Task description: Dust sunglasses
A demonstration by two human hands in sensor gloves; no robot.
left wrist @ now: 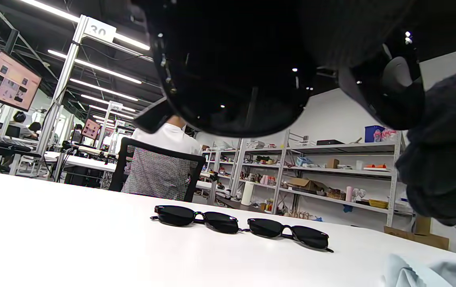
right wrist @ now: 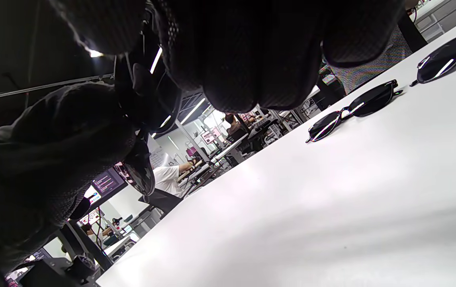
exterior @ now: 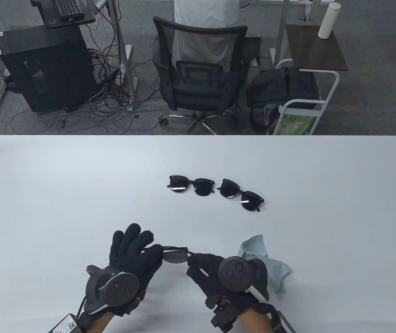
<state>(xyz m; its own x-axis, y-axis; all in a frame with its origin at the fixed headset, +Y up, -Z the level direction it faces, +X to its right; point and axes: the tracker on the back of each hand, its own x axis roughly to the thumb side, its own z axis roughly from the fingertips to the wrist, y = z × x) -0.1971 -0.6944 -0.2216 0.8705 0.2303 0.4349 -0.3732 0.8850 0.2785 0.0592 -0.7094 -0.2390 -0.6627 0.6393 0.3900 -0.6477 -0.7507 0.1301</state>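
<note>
A black pair of sunglasses (exterior: 174, 255) is held between both hands just above the white table (exterior: 45, 194), near its front edge. My left hand (exterior: 141, 248) holds the left lens with its fingers stretched over it; that lens fills the top of the left wrist view (left wrist: 231, 75). My right hand (exterior: 198, 262) grips the right end of the frame. A light blue cloth (exterior: 265, 262) lies on the table just right of my right hand, partly hidden by its tracker. It also shows in the left wrist view (left wrist: 431, 273).
Two more black pairs of sunglasses lie side by side at the table's middle, one on the left (exterior: 191, 185) and one on the right (exterior: 241, 198). An office chair (exterior: 199, 76) and a white cart (exterior: 305, 104) stand beyond the far edge.
</note>
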